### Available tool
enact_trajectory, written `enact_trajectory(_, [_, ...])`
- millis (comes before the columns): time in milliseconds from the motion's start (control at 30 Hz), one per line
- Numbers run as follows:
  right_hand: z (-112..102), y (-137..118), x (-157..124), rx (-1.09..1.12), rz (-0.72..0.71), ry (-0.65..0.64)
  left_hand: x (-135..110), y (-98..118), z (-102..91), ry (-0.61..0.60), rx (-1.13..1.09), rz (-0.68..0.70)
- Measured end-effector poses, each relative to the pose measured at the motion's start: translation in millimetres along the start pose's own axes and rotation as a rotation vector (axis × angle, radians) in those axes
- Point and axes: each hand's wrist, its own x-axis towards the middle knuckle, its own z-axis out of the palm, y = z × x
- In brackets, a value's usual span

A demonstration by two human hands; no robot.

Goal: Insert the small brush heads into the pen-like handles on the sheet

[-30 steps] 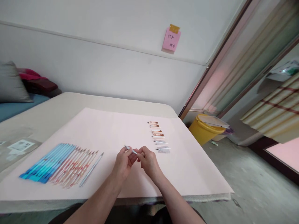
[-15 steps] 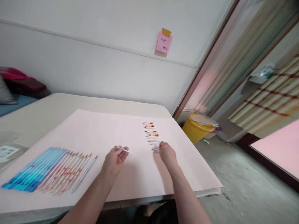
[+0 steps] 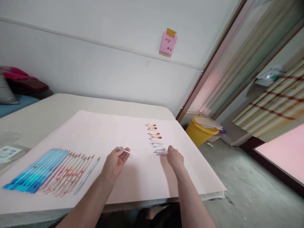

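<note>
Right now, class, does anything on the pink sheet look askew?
Nothing stands out: the pens lie side by side, the caps form a column, and the left hand holds one pen.

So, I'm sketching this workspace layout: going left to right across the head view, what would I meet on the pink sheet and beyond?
Blue pens → pink patterned pens → single grey pen → left hand holding a thin pen part → column of small pen pieces → right hand → yellow bin.
</note>
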Motion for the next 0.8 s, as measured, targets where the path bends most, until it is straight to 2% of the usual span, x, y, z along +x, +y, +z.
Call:
enact_trajectory(300, [3, -5, -2, 0.023, -0.114, -0.041, -2, 3, 0.1, -0.005, -0.013, 0.015])
enact_trajectory(533, [8, -7, 3, 0.009, -0.087, -0.013, 0, 3, -2.0, -0.016, -0.011, 0.020])
enact_trajectory(800, [20, -15, 0, 0.059, -0.303, -0.047, -1, 4, -0.8, -0.019, -0.012, 0.019])
